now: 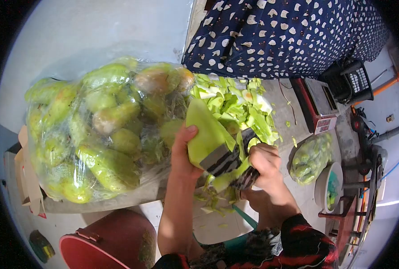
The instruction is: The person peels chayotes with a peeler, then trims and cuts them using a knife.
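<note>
We close our left hand (184,152) around the large, pale-green peeled fruit (201,123) by the bench (83,206), cradling its broad side because it should be weighty, firm and slippery, while our right hand (266,165) grips what may be a grey-black blade (219,161).

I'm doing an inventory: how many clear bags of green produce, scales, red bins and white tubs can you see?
Clear bags of green produce: 2 (large bag, smaller bag)
Scale: 1
Red bin: 1
White tub: 1
Total: 5
</note>
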`<action>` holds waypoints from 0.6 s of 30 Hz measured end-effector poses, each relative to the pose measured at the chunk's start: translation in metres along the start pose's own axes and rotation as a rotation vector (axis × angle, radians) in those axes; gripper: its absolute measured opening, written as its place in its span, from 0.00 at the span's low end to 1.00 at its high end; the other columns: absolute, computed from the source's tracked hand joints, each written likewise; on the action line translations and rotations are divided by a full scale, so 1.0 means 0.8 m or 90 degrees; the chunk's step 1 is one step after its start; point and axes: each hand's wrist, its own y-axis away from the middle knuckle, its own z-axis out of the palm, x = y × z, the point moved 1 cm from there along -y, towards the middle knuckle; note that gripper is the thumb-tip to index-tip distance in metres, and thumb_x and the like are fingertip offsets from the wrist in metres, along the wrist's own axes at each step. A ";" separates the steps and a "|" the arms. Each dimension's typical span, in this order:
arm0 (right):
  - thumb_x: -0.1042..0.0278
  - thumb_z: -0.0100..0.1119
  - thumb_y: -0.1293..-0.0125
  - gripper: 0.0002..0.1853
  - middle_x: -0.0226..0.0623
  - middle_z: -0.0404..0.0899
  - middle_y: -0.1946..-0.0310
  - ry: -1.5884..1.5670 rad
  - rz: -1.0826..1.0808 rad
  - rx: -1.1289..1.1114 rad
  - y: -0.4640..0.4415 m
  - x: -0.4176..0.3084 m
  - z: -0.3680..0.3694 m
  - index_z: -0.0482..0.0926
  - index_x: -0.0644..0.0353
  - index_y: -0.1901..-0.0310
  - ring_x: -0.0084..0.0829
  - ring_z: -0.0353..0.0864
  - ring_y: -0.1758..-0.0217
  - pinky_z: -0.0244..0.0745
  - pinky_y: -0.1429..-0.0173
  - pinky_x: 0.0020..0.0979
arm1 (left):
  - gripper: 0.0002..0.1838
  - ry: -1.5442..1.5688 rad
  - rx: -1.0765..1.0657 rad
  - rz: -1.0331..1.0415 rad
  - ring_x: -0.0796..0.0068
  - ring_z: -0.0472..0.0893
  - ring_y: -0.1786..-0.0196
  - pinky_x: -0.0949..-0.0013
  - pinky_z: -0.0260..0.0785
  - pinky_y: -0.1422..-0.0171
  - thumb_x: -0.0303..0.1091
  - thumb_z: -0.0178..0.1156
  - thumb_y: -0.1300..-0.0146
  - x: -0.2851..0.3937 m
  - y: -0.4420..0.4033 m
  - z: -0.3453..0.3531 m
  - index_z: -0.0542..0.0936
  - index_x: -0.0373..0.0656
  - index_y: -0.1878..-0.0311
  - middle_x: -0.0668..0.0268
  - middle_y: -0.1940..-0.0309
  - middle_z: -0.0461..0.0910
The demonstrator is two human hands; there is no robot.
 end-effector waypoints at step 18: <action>0.69 0.71 0.63 0.20 0.42 0.68 0.83 0.019 0.069 -0.024 0.000 0.004 0.006 0.65 0.60 0.75 0.49 0.71 0.80 0.65 0.76 0.41 | 0.34 -0.044 -0.022 0.050 0.55 0.82 0.51 0.54 0.77 0.45 0.46 0.57 0.44 0.001 0.002 0.003 0.70 0.34 0.37 0.48 0.49 0.79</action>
